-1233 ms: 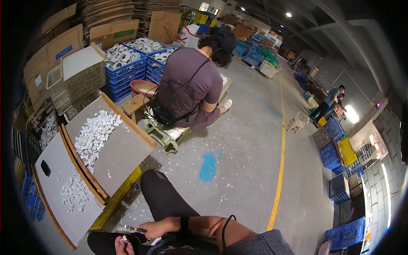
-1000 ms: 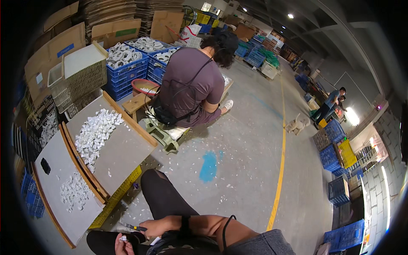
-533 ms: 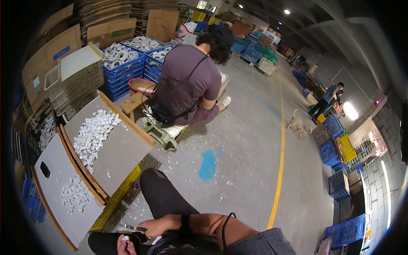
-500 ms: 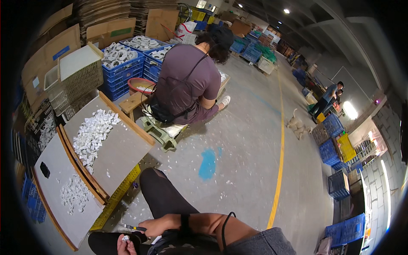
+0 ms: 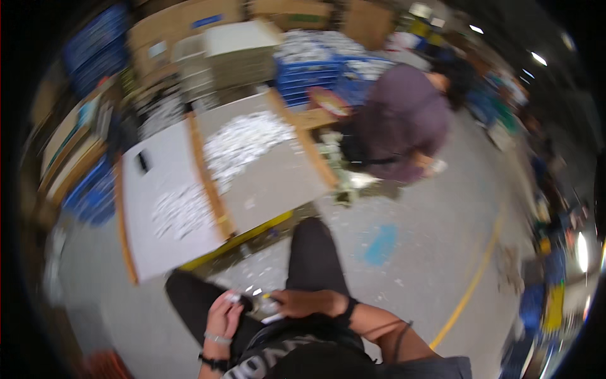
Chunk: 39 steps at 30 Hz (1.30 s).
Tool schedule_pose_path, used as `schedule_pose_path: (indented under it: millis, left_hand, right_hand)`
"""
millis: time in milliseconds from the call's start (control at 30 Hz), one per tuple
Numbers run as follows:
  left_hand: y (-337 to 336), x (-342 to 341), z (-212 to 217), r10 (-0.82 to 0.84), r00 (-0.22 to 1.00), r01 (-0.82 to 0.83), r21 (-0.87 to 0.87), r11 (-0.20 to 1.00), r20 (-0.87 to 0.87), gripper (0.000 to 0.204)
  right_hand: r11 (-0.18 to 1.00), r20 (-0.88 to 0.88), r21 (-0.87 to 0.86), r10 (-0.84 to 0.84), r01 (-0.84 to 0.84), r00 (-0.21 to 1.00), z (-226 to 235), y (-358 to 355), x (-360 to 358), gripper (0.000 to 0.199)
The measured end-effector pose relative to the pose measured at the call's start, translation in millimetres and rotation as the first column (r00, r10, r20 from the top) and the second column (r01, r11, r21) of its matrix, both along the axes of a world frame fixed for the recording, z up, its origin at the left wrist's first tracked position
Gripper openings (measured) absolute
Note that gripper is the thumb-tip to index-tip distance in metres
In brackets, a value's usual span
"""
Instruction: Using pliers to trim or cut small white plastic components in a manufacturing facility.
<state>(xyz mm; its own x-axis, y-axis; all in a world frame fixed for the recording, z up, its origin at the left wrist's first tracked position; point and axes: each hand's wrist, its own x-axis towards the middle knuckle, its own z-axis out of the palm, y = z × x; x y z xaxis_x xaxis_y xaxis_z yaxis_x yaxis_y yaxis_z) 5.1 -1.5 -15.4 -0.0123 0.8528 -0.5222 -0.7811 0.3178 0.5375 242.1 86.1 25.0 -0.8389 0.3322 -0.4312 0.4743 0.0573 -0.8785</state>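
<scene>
Over my lap my left hand (image 5: 223, 316) is closed, pinching a small white plastic piece (image 5: 234, 297) at its fingertips. Close by on the right, my right hand (image 5: 308, 303) is wrapped round a slim hand tool with a yellow and dark handle (image 5: 266, 295); its tip points toward the left hand. Blur hides the tool's exact kind. Beyond my knees stands a wood-edged worktable in two sections. Small white pieces (image 5: 180, 211) lie scattered on the white left section (image 5: 142, 246), and a bigger heap of white parts (image 5: 246, 145) covers much of the grey right section (image 5: 268, 196).
A person (image 5: 404, 123) sits bent over on a low stool at the right. Blue crates (image 5: 308, 79) of white parts and pale stacked crates (image 5: 243, 57) stand behind the table. A black object (image 5: 142, 162) lies on the left section. White scraps and blue paint (image 5: 380, 244) mark the floor.
My view has swung left, so the table and the seated person now sit further right in the picture. Both hands still hold their things and show more fully over my lap.
</scene>
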Motion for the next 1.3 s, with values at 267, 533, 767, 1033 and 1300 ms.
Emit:
schedule_pose_path:
  millis: [267,533,767,1033,1300]
  left_hand:
    - [-10,-4,-1,0.027,0.986,-0.047,0.122,0.991,0.164,0.024]
    - [-7,-4,5,0.072,0.989,-0.074,0.011,0.997,0.13,0.022]
    - [-4,0,7,0.075,0.991,-0.076,0.002,0.997,0.109,0.017]
    - [-6,-3,5,0.057,0.996,-0.056,-0.026,0.998,0.072,0.017]
    - [-7,-4,7,0.042,0.998,-0.041,-0.024,0.999,0.035,0.019]
  right_hand:
    - [0.999,0.169,-0.011,0.041,-0.04,0.985,33,-2,-14,0.046]
    - [0.998,0.074,-0.019,0.068,-0.067,0.995,25,-7,-19,0.033]
    - [0.998,0.09,0.019,0.066,-0.068,0.994,19,-9,-20,0.027]
    - [0.997,0.116,0.078,0.007,-0.016,0.993,15,-11,-20,0.023]
    - [0.967,0.231,0.253,-0.074,0.014,0.97,28,-10,-28,0.015]
